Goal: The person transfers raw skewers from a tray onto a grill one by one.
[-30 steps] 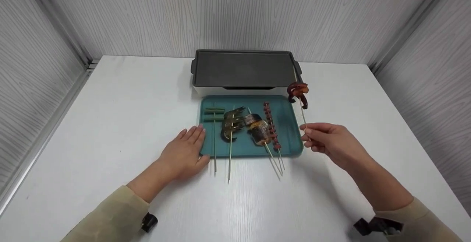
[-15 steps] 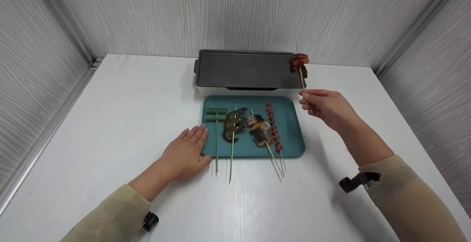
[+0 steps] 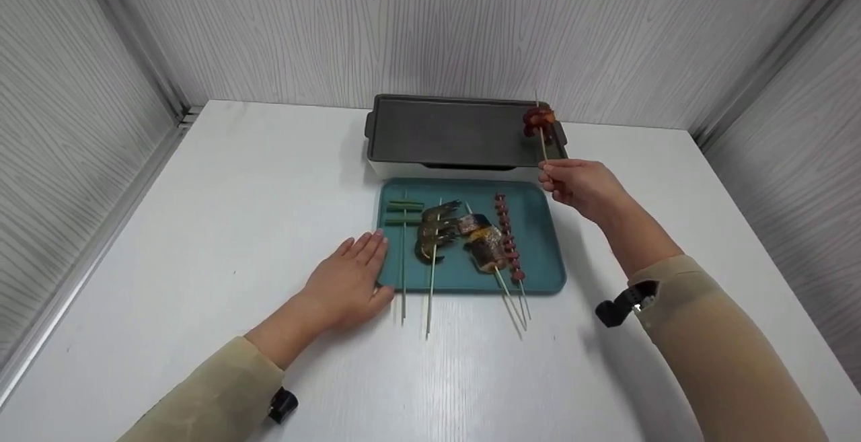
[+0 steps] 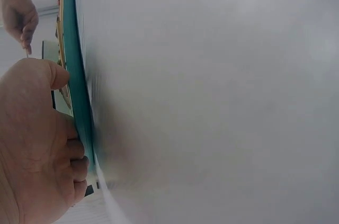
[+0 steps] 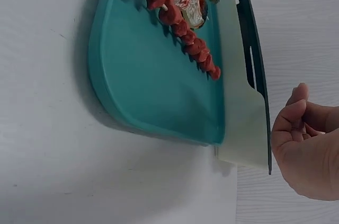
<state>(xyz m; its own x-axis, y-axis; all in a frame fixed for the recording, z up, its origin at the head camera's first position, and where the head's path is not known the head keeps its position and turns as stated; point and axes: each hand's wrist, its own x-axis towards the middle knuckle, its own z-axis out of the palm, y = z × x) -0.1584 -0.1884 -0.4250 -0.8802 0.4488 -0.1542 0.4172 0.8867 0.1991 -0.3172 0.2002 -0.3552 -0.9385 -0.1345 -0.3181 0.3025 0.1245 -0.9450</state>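
Observation:
My right hand [image 3: 582, 186] pinches the lower stick of a skewer of dark red, curled food pieces [image 3: 538, 120]. The food is over the right end of a black griddle [image 3: 451, 131]; whether it touches the plate I cannot tell. In the right wrist view the right hand [image 5: 304, 144] is beside the griddle's edge, with the skewer hidden. My left hand [image 3: 346, 287] rests with straight fingers at the left edge of a teal tray [image 3: 543, 253]. On the tray lie skewers of green vegetable sticks [image 3: 405, 205], shrimp [image 3: 434, 233], fish chunks [image 3: 488, 250] and small red meat pieces [image 3: 508, 239].
The griddle's white base [image 3: 397, 170] stands directly behind the tray. Skewer sticks [image 3: 429, 314] overhang the tray's front edge onto the white table [image 3: 282, 193]. Pale wood-grain panels [image 3: 457, 31] enclose the back and sides.
My right hand has carried the skewer up from beside the tray, then slightly left and lower, to over the griddle's right end. The left hand stays at the tray's edge.

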